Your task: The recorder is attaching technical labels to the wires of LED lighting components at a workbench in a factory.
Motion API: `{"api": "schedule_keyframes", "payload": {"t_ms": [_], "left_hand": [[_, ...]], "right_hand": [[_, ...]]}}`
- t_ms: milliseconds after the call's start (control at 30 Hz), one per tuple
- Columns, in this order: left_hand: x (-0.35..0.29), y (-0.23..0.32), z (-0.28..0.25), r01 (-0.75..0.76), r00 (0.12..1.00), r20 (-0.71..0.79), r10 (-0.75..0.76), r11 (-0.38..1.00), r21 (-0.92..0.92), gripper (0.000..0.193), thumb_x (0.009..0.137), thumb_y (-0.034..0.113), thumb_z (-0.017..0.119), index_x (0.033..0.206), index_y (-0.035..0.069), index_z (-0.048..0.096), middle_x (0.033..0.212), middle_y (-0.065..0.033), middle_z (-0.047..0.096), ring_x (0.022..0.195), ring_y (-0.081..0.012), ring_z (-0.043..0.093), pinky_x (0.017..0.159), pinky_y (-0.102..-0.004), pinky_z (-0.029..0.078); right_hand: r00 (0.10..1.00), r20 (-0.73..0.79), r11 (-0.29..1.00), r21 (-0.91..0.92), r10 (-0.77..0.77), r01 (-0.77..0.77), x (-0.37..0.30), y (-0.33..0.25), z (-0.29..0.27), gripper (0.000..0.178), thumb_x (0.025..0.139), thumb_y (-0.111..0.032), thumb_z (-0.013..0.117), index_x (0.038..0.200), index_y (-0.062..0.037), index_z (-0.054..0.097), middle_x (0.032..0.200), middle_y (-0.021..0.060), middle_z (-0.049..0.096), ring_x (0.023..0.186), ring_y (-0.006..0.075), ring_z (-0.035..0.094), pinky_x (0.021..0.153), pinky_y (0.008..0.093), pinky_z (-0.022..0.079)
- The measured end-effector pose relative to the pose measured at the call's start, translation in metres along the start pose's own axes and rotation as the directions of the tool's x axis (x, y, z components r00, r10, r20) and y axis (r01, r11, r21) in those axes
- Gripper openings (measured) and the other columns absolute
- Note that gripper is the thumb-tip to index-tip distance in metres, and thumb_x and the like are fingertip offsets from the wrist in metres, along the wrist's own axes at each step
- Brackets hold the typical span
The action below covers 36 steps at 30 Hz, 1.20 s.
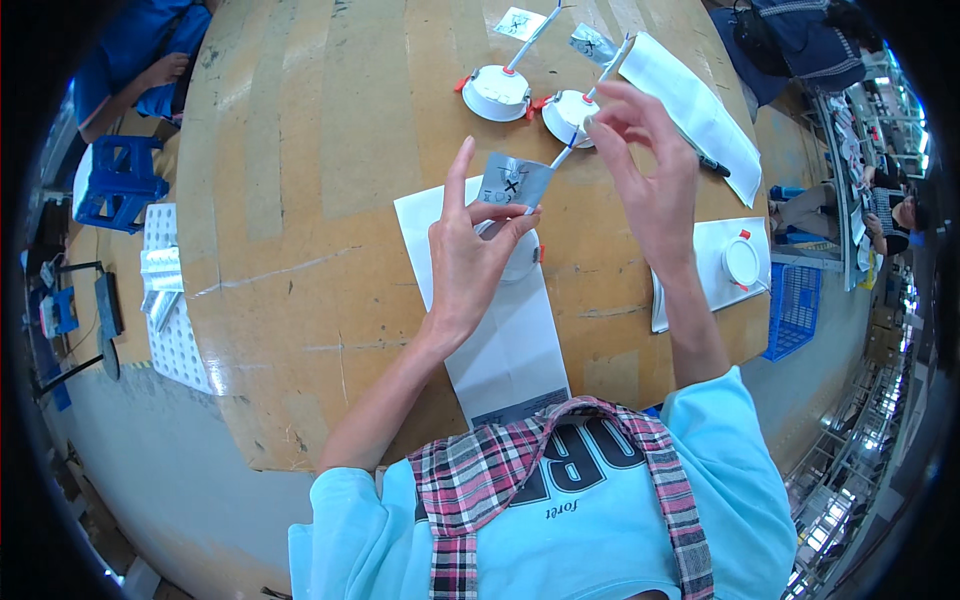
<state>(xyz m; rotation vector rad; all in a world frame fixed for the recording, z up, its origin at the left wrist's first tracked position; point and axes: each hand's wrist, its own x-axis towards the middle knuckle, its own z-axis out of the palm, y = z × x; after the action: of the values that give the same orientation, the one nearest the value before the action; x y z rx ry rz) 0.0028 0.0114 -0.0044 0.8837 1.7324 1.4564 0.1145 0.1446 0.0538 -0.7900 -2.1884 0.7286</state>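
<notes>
My left hand (pixel 462 255) pinches the lower edge of a silvery printed label (pixel 513 182) between thumb and fingers, the index finger stretched upward. The label is on the white cable (pixel 563 156) of a round recessed downlight (pixel 522 262), which is partly hidden under that hand. My right hand (pixel 652 185) is raised to the right of the cable's end. Its thumb and fingertips curl together, and whatever is between them is too small to make out. Beneath the downlight lies a long white paper sheet (pixel 505 345).
Two more labelled downlights, one at the back (pixel 496 95) and one behind my right hand (pixel 568 115), stand on the brown table (pixel 320 130). White sheets (pixel 690 100) and a black marker (pixel 714 166) lie right of them. Another downlight (pixel 741 262) rests on paper nearer right.
</notes>
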Motion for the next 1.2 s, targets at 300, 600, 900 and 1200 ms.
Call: {"api": "schedule_keyframes", "payload": {"t_ms": [300,600,900,1200], "left_hand": [[-0.001,0.0,0.005,0.026,0.999,0.033,-0.022,0.992,-0.125,0.087,0.08,0.01,0.074,0.146,0.001,0.018,0.092,-0.0164,0.07,0.089,-0.0211,0.068,0.084,-0.0341,0.051],[0.01,-0.003,-0.012,-0.049,0.996,-0.083,0.026,0.957,-0.287,0.059,0.084,0.025,0.071,0.126,-0.006,0.046,0.101,-0.0142,0.064,0.095,-0.0198,0.061,0.086,-0.035,0.048],[0.016,-0.003,-0.015,-0.018,0.995,-0.103,-0.009,0.965,-0.262,0.019,0.09,0.018,0.066,0.089,-0.001,0.064,0.082,-0.0038,0.065,0.078,-0.0074,0.058,0.071,-0.0226,0.047],[0.019,-0.005,-0.014,-0.035,0.991,-0.137,-0.001,0.965,-0.261,0.021,0.092,0.018,0.063,0.082,0.0,0.061,0.076,-0.003,0.064,0.073,-0.0065,0.057,0.067,-0.0235,0.046]], "right_hand": [[0.908,0.156,0.669,0.63,0.389,-0.395,-0.033,0.014,0.043,0.025,0.089,-0.017,0.066,0.104,0.0027,0.063,0.089,0.0046,0.064,0.081,0.0087,0.059,0.072,0.0236,0.05],[0.892,0.124,0.67,0.617,0.434,-0.412,-0.03,0.009,0.05,0.02,0.091,-0.016,0.064,0.097,0.0026,0.064,0.081,0.0019,0.064,0.071,0.0056,0.058,0.062,0.0215,0.049],[0.917,0.046,0.772,0.523,0.397,-0.361,-0.032,0.002,0.056,0.02,0.092,-0.017,0.063,0.094,0.0032,0.063,0.075,0.0015,0.061,0.065,0.0034,0.053,0.053,0.021,0.042],[0.912,0.073,0.781,0.492,0.403,-0.385,-0.036,-0.001,0.062,0.022,0.098,-0.024,0.051,0.094,-0.0028,0.053,0.055,0.0019,0.055,0.049,0.0052,0.05,0.044,0.0251,0.036]]}}
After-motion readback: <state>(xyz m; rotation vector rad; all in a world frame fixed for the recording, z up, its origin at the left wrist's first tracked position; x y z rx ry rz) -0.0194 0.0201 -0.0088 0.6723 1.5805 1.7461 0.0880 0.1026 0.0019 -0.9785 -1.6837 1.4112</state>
